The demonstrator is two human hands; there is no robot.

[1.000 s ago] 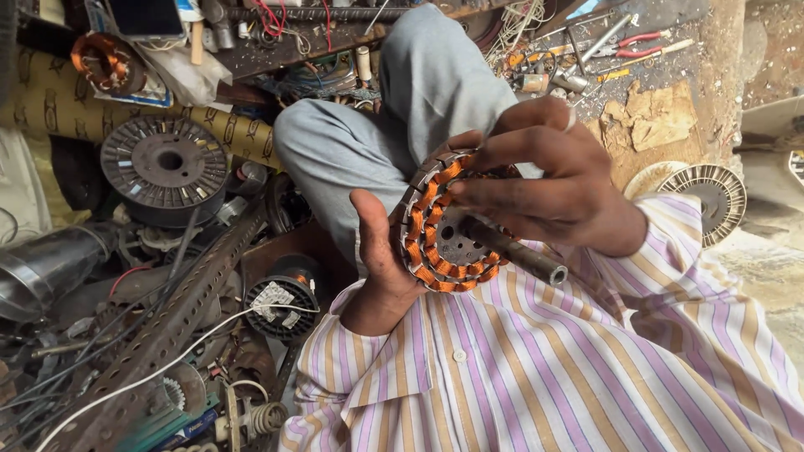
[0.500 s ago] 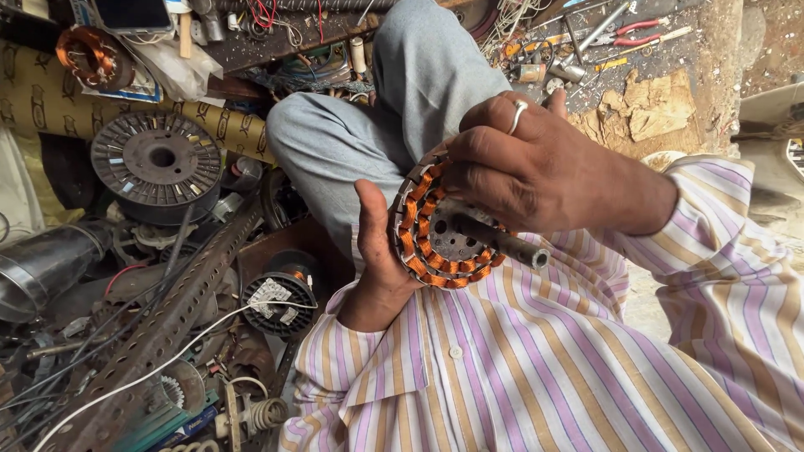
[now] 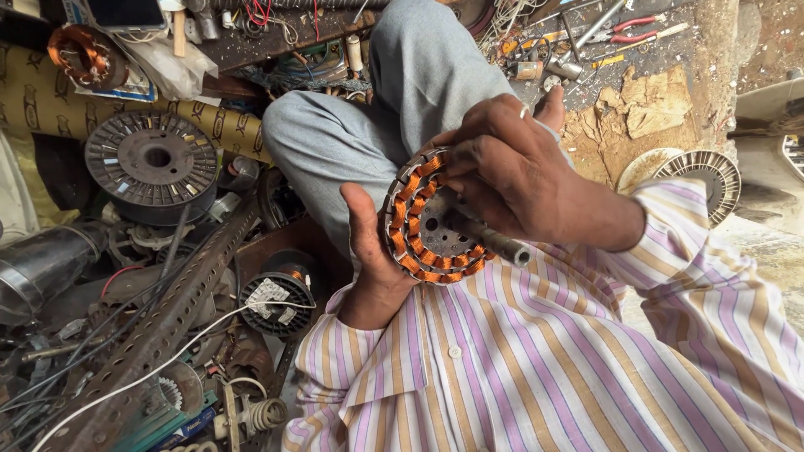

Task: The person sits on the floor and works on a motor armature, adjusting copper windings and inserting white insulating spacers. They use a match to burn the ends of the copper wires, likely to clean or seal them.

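My left hand (image 3: 368,259) cups the round steel motor stator wound with copper-orange coils (image 3: 429,219) from below, palm and thumb closed against its rim, holding it just above my striped shirt (image 3: 536,360); my right hand (image 3: 511,172) lies over the top of the stator, fingers curled down onto the coils on the far side, so both hands are clamped on it; a grey metal shaft (image 3: 494,241) juts out of its centre toward me, just under my right palm; I judge this to be the stage of checking or pressing the windings into their slots, turning the piece as I go; the next move calls for a steady left grip and careful fingertips; off to the left of my left hand lie a dark ribbed wire spool (image 3: 152,159) and a perforated steel angle bar (image 3: 159,331) on the cluttered floor.
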